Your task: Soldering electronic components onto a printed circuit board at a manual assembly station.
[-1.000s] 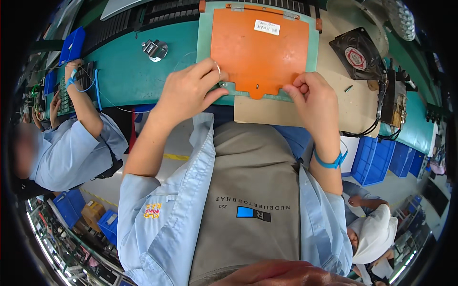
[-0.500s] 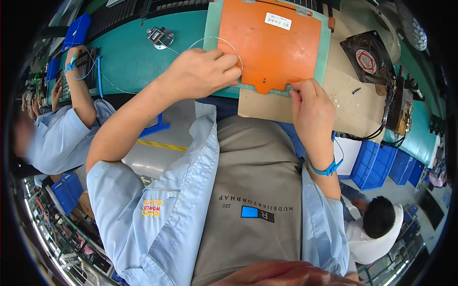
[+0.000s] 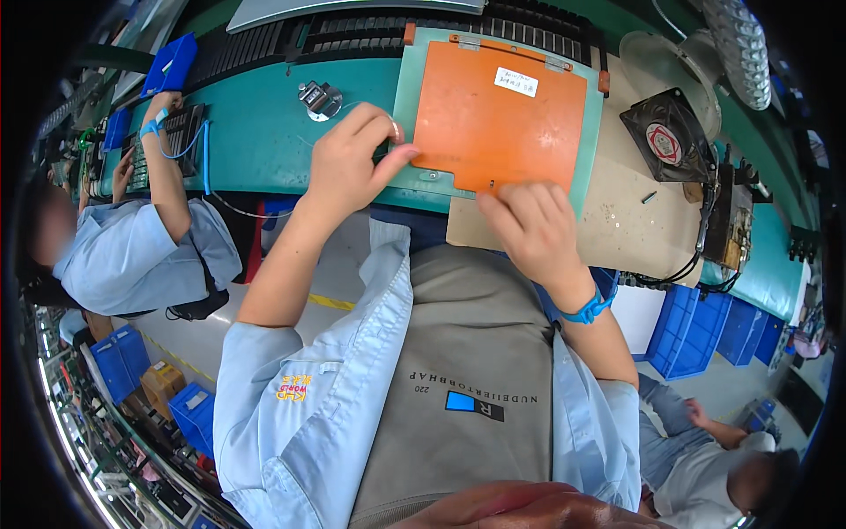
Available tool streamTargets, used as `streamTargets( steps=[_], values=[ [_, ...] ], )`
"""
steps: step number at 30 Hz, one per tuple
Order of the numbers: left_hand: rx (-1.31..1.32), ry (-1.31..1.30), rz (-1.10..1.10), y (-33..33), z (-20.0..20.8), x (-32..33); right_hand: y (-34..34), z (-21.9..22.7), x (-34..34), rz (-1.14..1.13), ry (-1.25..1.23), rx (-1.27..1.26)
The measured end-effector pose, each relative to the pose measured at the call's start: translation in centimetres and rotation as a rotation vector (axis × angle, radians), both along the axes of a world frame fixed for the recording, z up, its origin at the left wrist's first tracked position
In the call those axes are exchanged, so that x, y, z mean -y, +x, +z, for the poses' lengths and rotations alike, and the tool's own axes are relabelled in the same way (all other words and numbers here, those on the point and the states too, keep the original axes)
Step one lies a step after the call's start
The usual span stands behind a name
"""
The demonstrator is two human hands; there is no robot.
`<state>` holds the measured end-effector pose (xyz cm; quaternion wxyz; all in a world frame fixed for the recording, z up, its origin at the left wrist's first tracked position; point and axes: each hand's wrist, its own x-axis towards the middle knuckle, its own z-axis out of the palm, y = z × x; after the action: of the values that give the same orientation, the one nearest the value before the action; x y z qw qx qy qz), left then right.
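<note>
A flat orange hinged lid (image 3: 498,119) lies closed over a pale green base (image 3: 573,176) in front of me. My left hand (image 3: 352,163) is at its left edge, thumb stretched toward the lid and the other fingers curled. A thin pale wire (image 3: 394,132) shows at those fingertips, and the hand appears closed on it. My right hand (image 3: 533,225) rests at the lid's front edge beside its tab, fingers curled inward; what they hold, if anything, is hidden. Left of the lid sits a small metal counter-like device (image 3: 319,100) on a round base.
A black fan (image 3: 668,137) stands on the tan board (image 3: 608,238) at right, with a small dark pin (image 3: 649,197) near it. Behind the lid runs a black ribbed track (image 3: 352,35). A co-worker's hand (image 3: 166,104) touches a blue bin (image 3: 169,63) at far left.
My right hand has shifted left along the lid's front edge toward its tab. My left hand has moved back from the front edge to the lid's left side, its thumb now stretched out.
</note>
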<state>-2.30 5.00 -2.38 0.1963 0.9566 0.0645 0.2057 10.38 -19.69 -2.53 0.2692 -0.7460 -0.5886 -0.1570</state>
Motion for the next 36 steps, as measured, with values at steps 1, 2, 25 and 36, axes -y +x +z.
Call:
streamTargets(
  steps=[1,2,25,36],
  values=[
    [0.054,-0.02,0.022,0.0,-0.3,-0.1,0.2,-0.2,0.2,0.053,0.026,0.076],
    [0.109,-0.041,0.042,0.0,-0.6,-0.3,0.4,-0.3,0.4,0.106,0.051,0.153],
    [0.491,0.05,-0.037,14.5,7.5,-4.8,11.4,4.9,-6.5,-0.225,0.664,-0.348],
    [0.284,-0.25,0.179,16.0,4.0,-4.4,12.8,-0.5,-6.6,-0.367,0.348,-0.521]
  ],
)
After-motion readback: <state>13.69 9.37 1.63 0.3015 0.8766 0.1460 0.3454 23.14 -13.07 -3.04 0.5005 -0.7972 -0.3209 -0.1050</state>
